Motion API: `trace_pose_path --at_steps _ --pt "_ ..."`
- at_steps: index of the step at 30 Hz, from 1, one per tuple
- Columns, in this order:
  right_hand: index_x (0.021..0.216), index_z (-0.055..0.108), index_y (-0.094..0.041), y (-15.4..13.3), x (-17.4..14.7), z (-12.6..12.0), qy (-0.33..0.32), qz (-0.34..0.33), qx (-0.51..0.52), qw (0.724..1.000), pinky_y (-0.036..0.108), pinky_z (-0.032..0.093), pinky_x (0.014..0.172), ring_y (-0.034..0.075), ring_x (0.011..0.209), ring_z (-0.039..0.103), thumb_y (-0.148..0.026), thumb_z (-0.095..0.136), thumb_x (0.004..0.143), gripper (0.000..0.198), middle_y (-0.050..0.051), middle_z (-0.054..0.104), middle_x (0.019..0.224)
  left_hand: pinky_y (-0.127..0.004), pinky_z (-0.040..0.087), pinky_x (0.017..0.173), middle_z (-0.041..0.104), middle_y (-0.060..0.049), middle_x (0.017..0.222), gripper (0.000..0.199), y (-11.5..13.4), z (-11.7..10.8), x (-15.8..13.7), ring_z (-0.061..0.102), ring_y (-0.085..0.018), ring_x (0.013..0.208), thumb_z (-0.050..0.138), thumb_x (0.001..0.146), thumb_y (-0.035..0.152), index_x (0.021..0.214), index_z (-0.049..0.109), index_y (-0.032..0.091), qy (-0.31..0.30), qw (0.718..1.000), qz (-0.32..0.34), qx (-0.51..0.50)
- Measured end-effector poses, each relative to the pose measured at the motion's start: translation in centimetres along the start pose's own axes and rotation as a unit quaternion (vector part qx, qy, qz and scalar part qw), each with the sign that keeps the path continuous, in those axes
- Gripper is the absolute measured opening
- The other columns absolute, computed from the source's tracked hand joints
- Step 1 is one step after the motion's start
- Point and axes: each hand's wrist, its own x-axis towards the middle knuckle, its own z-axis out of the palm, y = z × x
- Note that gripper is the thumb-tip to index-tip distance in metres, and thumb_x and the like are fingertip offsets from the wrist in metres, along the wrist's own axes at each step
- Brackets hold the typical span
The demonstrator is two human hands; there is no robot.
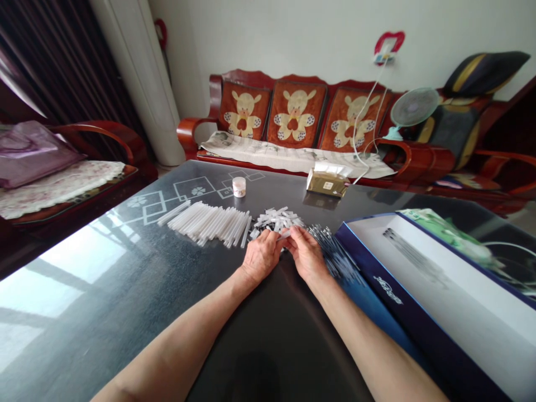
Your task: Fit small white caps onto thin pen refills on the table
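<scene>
Over the dark counter [167, 290], the left hand [260, 255] and right hand [309, 255] are pinching a white piece [284, 235] in closed fingers [297, 232], probably light, smooth, best held by its ends.

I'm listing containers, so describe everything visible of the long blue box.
The long blue box lies open-topped on the table, right of the right hand and apart from it. It looks like cardboard: dark blue outside, with a pale logo on one long wall, white inside. Several thin dark rods lie within. Its near end leaves the picture.
</scene>
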Motion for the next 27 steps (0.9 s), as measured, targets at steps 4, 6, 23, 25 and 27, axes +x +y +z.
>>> trace_pose_path --at_steps 4,6,23,25,27 --pt "0.081 0.068 -0.021 -0.1 0.0 -0.1 -0.019 -0.025 -0.019 0.999 0.03 0.054 0.07 0.016 0.075 0.066 -0.04 0.082 0.065 0.028 0.0 0.073 0.08 -0.021 0.046 0.061 0.063 -0.001 0.067 0.025 0.3 -0.5 0.4 0.059 -0.011 0.06 0.05 0.094 0.035 0.081 0.063 0.018 -0.051 0.987 -0.064 -0.142" --pt "0.079 0.068 -0.021 -0.1 0.1 -0.3 -0.031 -0.027 -0.022 0.999 0.029 0.054 0.068 0.016 0.074 0.065 -0.04 0.081 0.066 0.027 0.0 0.072 0.079 -0.02 0.044 0.054 0.061 0.001 0.062 0.028 0.4 -0.8 0.7 0.056 -0.009 0.051 0.052 0.092 0.041 0.082 0.065 0.018 -0.105 0.958 -0.12 -0.237" --pt "0.105 0.069 -0.022 -2.0 2.7 -3.6 0.03 -0.17 -0.305 0.937 0.031 0.054 0.069 0.018 0.073 0.068 -0.046 0.065 0.078 0.036 0.003 0.074 0.089 -0.017 0.03 0.035 0.058 0.003 0.057 0.043 -0.6 -0.9 1.6 0.046 -0.005 0.038 0.066 0.076 0.056 0.081 0.063 0.014 -0.096 0.793 -0.282 -0.531" --pt "0.104 0.07 -0.022 -1.6 2.8 -4.0 0.02 -0.222 -0.431 0.874 0.033 0.054 0.075 0.02 0.076 0.068 -0.04 0.064 0.079 0.031 0.004 0.074 0.088 -0.017 0.031 0.036 0.058 0.004 0.056 0.042 -0.7 -0.9 1.7 0.046 -0.005 0.038 0.065 0.076 0.056 0.078 0.062 0.014 -0.077 0.806 -0.275 -0.519" --pt "0.104 0.07 -0.022 -1.3 2.8 -4.3 -0.003 -0.273 -0.526 0.806 0.034 0.053 0.08 0.021 0.08 0.069 -0.033 0.062 0.079 0.028 0.006 0.074 0.091 -0.018 0.032 0.037 0.057 0.004 0.055 0.042 -0.8 -0.9 1.7 0.046 -0.005 0.039 0.065 0.077 0.057 0.075 0.062 0.015 -0.073 0.813 -0.27 -0.51"
